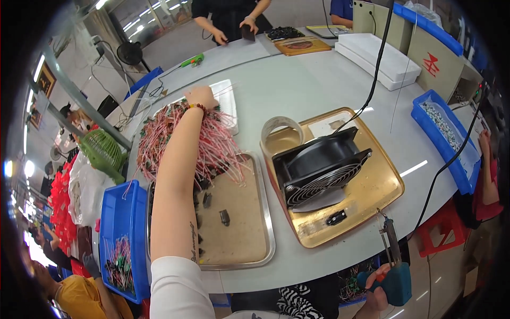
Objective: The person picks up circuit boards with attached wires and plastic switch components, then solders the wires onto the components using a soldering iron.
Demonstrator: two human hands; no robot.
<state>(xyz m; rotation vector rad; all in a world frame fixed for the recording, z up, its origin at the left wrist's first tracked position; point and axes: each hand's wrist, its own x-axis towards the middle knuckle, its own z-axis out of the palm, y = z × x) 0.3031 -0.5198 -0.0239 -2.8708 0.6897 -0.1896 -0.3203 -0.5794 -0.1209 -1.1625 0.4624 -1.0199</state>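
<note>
My left hand [202, 98], with a beaded bracelet at the wrist, reaches to the far side of a heap of pink-and-white wires [170, 133] with green parts among them. Its fingertips are hidden, so I cannot tell what they hold. Under the heap's far edge shows a white foam tray [228, 106]. At the lower right my right hand [376, 297] is closed on the teal handle of a soldering gun [392, 260], its tip pointing up. Beyond that tip, a small black part [336, 217] lies on a gold tray [366, 212].
A black fan [319, 170] and a tape roll [281, 133] occupy the gold tray. Small dark parts lie on a steel-rimmed tray [244, 234]. Blue bins [125, 212] flank the table. White foam boxes [372, 58] stand far right. Black cables hang down; another person's hands [247, 24] work opposite.
</note>
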